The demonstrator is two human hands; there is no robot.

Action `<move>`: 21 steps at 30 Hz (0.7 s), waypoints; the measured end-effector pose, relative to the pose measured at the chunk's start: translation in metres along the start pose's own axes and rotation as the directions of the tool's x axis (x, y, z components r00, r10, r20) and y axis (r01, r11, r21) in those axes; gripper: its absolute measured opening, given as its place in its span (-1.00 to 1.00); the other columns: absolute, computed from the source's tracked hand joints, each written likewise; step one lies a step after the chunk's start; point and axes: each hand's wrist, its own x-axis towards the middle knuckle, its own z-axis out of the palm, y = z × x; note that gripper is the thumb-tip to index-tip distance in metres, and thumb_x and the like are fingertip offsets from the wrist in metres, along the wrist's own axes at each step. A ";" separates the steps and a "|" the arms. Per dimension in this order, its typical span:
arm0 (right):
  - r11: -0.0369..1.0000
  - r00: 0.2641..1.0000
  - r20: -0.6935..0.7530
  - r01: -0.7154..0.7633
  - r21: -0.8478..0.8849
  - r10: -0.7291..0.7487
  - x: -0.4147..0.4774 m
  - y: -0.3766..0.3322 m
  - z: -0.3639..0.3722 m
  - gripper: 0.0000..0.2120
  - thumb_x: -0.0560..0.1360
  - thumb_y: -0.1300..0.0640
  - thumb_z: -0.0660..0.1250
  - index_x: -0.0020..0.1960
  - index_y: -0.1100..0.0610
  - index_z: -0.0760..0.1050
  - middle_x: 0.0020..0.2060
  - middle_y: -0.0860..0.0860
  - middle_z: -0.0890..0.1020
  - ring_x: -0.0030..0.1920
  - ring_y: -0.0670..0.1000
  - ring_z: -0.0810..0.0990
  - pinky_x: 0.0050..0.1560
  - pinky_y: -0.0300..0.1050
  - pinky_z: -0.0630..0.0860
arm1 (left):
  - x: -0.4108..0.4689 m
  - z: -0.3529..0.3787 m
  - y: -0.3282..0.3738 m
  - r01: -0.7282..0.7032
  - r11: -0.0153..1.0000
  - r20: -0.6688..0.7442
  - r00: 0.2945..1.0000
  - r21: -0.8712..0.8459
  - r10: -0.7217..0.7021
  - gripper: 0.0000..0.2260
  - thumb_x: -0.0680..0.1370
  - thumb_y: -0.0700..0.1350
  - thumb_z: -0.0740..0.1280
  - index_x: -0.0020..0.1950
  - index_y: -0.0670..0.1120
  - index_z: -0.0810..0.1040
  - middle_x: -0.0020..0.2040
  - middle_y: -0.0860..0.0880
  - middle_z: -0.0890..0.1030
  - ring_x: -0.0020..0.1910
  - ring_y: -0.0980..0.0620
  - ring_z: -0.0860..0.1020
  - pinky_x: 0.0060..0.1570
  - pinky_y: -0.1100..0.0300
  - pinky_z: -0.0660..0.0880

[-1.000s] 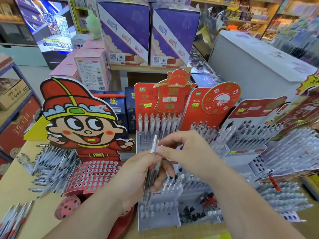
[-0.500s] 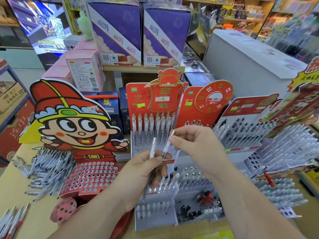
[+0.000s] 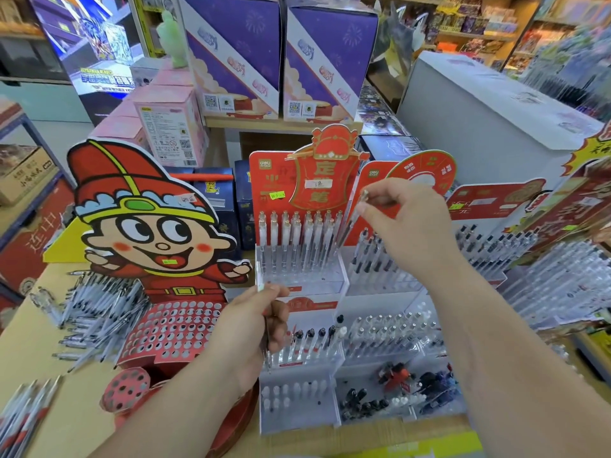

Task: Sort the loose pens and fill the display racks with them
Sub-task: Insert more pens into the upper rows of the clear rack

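Observation:
My right hand (image 3: pixel 406 223) pinches the top of a clear pen (image 3: pixel 351 219) that hangs tilted, its tip at the right end of the upper row of the red-backed rack (image 3: pixel 297 276). That row holds several white-capped pens (image 3: pixel 297 233). My left hand (image 3: pixel 254 325) grips a thin bundle of clear pens (image 3: pixel 266 345), upright, in front of the rack's lower tiers. A heap of loose pens (image 3: pixel 99 312) lies on the table at the left.
A cartoon-figure cardboard rack with a perforated red base (image 3: pixel 172 328) stands left of the hands. More pen racks (image 3: pixel 496 252) line the right. Loose caps (image 3: pixel 396 391) fill a bottom tray. More pens (image 3: pixel 23 414) lie at the lower left. Purple boxes (image 3: pixel 281 54) stand behind.
My right hand drew one pen out of the left hand's bundle and lifted it up and right to the rack's upper row. The left hand stayed low with the remaining pens.

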 end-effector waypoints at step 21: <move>0.965 0.997 0.068 -0.009 -0.262 0.028 -0.001 0.023 0.044 -0.79 0.48 -0.01 0.48 0.10 -0.02 0.69 -0.15 -0.12 0.71 0.01 0.03 0.60 0.12 0.13 0.52 | -0.001 -0.013 -0.001 -0.012 1.000 -0.008 1.000 -0.026 0.011 -0.84 0.68 -0.14 0.23 0.08 -0.18 0.57 -0.34 -0.10 0.52 -0.50 0.03 0.38 -0.51 0.21 0.23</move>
